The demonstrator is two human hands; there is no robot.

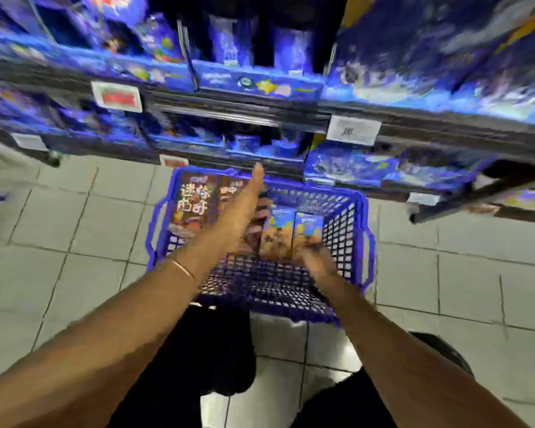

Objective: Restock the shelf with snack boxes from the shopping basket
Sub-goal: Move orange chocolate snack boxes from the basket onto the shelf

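A blue plastic shopping basket (pixel 357 211) stands on the tiled floor in front of the shelf (pixel 229 108). Inside lie brown snack boxes (pixel 192 205) on the left and two blue cookie boxes (pixel 277 233) on the right. My left hand (pixel 244 205) stretches over the basket with straight fingers, its tips near the lowest shelf edge, holding nothing. My right hand (pixel 317 257) reaches into the basket, its fingers at the lower end of the right-hand blue cookie box (pixel 308 227). Motion blur hides whether they grip it.
The shelf tiers carry rows of blue snack packages (pixel 414 57), with price tags (pixel 352 129) on the rails. A dark gap (pixel 260 35) shows between packages on the upper tier. My dark-clothed legs (pixel 204 350) are just behind the basket. Pale floor tiles (pixel 74 227) surround it.
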